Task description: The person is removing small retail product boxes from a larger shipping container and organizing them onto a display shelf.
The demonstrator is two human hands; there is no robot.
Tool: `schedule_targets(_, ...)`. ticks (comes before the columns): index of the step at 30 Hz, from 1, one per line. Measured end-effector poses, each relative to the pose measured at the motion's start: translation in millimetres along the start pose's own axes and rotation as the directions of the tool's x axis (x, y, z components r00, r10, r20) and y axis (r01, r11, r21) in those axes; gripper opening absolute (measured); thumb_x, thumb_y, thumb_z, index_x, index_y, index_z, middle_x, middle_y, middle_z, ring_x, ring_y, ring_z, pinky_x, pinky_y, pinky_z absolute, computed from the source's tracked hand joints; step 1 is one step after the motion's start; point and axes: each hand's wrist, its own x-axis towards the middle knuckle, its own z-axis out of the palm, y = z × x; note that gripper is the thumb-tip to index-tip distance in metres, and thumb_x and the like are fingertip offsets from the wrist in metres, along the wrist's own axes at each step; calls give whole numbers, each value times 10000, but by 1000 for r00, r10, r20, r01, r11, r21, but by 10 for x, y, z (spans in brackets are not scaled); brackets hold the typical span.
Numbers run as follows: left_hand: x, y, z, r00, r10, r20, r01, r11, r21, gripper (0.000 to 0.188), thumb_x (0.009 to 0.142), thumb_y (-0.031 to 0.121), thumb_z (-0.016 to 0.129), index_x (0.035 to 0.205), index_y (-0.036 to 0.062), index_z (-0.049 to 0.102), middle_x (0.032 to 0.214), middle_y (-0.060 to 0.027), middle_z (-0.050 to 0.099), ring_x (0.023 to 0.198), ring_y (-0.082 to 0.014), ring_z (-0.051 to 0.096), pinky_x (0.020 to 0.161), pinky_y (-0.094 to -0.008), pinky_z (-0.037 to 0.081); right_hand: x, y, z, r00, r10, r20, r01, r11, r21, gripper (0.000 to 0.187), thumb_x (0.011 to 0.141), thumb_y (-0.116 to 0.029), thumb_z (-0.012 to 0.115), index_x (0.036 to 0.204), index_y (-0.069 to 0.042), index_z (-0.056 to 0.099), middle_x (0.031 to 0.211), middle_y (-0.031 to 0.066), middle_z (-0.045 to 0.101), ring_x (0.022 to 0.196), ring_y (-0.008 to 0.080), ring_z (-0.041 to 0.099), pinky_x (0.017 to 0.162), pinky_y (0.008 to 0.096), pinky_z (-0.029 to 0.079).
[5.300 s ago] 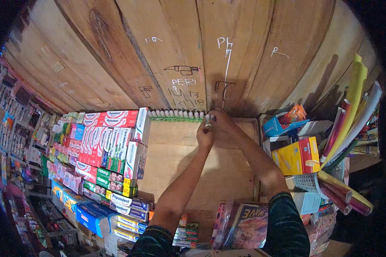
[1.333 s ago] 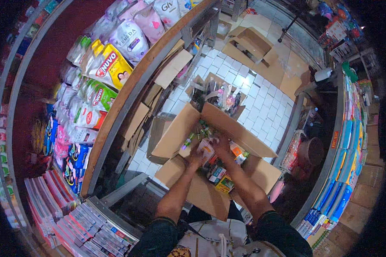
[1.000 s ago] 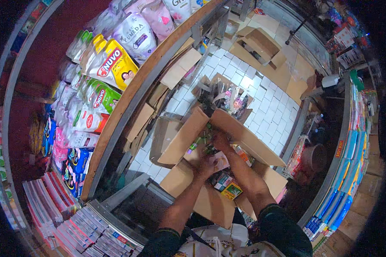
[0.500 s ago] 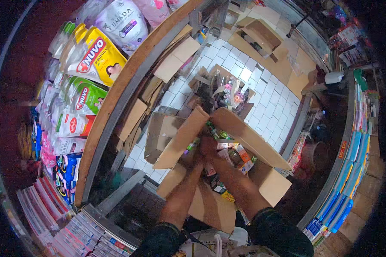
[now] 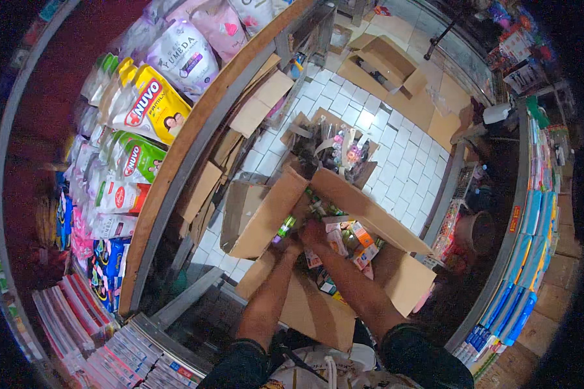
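small green bottles [image 5: 323, 206], as they appear to be, lie loose inside an open cardboard box [image 5: 370, 211] near the middle of the frame, as a person reaches in with two bare hands. one more, a green and purple bottle [image 5: 284, 225], lies just above the left hand [image 5: 289, 244].

the likeliest trouble is a slip: the bottles lie at odd angles, so one drawn out carelessly could roll its neighbors down among the cartons [image 5: 366, 254] at the box's right side. the right forearm [image 5: 353, 285] passes above those cartons and could knock them askew if it swings wide. with the hands so close together, one could also bump the other's grip, and shadow in the box makes a poor hold easy to miss.

both arms come in from the lower edge of the frame and converge, the left forearm [image 5: 266, 301] slanting up and to the right, the other up and to the left. the right hand [image 5: 313, 233] sits slightly higher, just beside the left. the fingers of both are lost in shadow; whether they are spread, narrowed or holding anything, one cannot tell.
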Motion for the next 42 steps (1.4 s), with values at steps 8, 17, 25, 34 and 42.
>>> schedule_targets(8,-339,110,-320,997,68,-38,-46,906,422,419,904,202,481,1284,26,503,1262,-126,543,1180,-266,484,1017,-389,371,-733,62,-233,883,-242,-401,343,917,202,439,791,-228,615,1168,-13,555,1043,278,574,1006,395,547,875,476,448)
schedule_targets(17,-1399,1076,-400,975,-131,179,214,766,-606,324,875,80,556,1189,8,530,1012,-127,647,880,-220,634,711,-311,514,-1416,287,-637,912,-193,-361,303,911,279,340,761,-132,625,1079,-13,628,1026,236,630,1005,373,596,901,430,461)
schedule_targets(25,-2243,1621,-372,966,21,258,147,778,-610,315,856,45,586,1169,15,573,1032,-94,656,848,-168,632,699,-275,508,-2169,809,-761,914,-131,-384,324,804,499,298,754,-96,685,1037,-10,647,998,118,665,921,207,621,833,343,491)
schedule_targets(34,-2953,1861,323,929,77,362,146,822,-550,332,896,-2,509,1227,-24,493,1103,-106,607,984,-198,614,812,-307,520,-3352,1331,-1022,971,-14,-239,239,117,964,213,790,-67,683,984,-13,612,955,72,640,809,142,609,732,287,526)
schedule_targets(42,-3798,2084,1057,846,172,505,146,836,-530,417,874,29,616,1238,-53,430,1129,-162,595,970,-231,634,864,-317,533,-4391,1741,-1121,922,119,-369,375,-29,927,201,803,-44,684,972,-15,579,937,82,640,860,154,634,757,279,519)
